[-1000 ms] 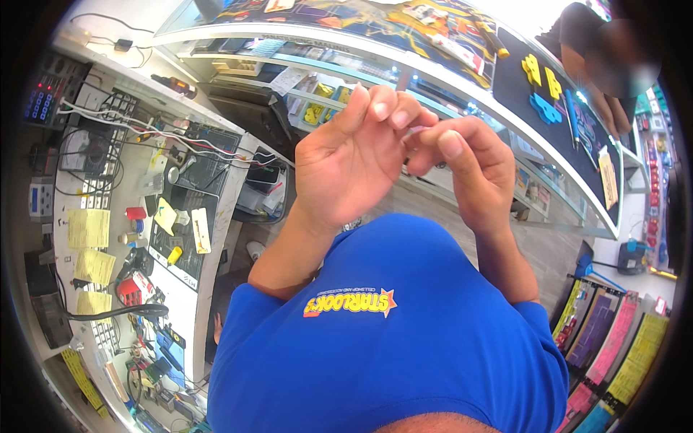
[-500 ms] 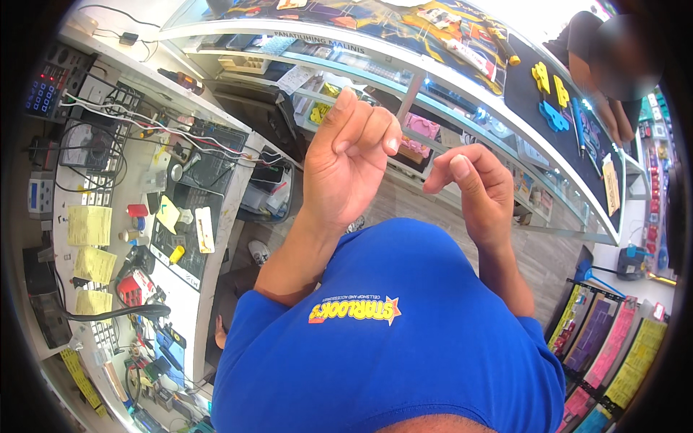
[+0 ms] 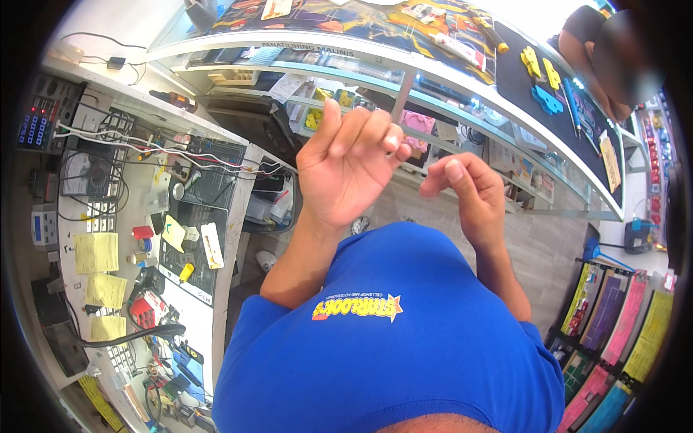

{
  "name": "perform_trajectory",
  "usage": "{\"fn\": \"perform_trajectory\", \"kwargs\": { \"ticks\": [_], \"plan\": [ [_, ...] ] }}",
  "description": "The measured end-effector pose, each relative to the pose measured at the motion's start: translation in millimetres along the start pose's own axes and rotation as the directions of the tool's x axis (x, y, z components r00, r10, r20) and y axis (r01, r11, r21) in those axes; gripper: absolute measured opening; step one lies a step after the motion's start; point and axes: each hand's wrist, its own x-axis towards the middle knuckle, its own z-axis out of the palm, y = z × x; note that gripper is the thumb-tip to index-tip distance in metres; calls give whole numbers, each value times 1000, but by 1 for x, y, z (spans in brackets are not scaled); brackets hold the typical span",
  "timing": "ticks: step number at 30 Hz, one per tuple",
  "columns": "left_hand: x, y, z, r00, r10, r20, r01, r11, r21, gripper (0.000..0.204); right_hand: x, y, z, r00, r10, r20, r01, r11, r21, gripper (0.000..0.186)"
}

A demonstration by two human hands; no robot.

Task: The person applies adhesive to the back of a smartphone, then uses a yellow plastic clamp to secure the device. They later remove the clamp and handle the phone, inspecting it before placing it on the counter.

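Note:
My left hand (image 3: 346, 169) is raised in front of my chest, above my blue shirt (image 3: 390, 339). Its palm faces me, the fingers are loosely curled and a little apart, and I see nothing in it. My right hand (image 3: 465, 195) hangs beside it, a short gap away, with its back toward me. Its fingers bend inward and the thumb meets the fingertips. Whether something small is pinched there is hidden. Neither hand touches the other or any object.
A cluttered workbench (image 3: 224, 216) runs along my left with yellow notes (image 3: 96, 252), cables, small tools and a dark mat (image 3: 195, 216). A curved glass display counter (image 3: 404, 79) stands ahead. Another person (image 3: 606, 50) leans on it at the upper right. Colourful packages (image 3: 621, 325) hang at the lower right.
My hands were pressed together at the fingertips a second ago. They have since drawn apart and lowered slightly, and the left hand's fingers have opened.

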Motion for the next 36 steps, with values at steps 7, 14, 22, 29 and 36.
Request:
{"fn": "perform_trajectory", "kwargs": {
  "ticks": [7, 14, 22, 29, 36],
  "plan": [
    [-6, -5, 0, 852, -416, 317, 460, 884, -77, 91, 38, -38, 33, 973, -186, 139, 190, 982, -16, 38],
    [-2, -29, -11, 740, -406, 536, 454, 890, 49, 99, 76, -23, 68, 896, 110, 430, -221, 951, 217, 29],
    [-22, -30, -15, 640, -591, 490, 580, 791, 195, 108, 74, -34, 76, 810, 353, 469, -502, 830, 243, 40],
    [-27, -29, -24, 637, -582, 504, 590, 790, 166, 113, 61, -18, 78, 862, 175, 475, -371, 856, 359, 36],
    [-25, -28, -27, 611, -666, 428, 624, 738, 258, 116, 62, -27, 77, 895, 273, 352, -375, 889, 265, 40]
  ]
}}
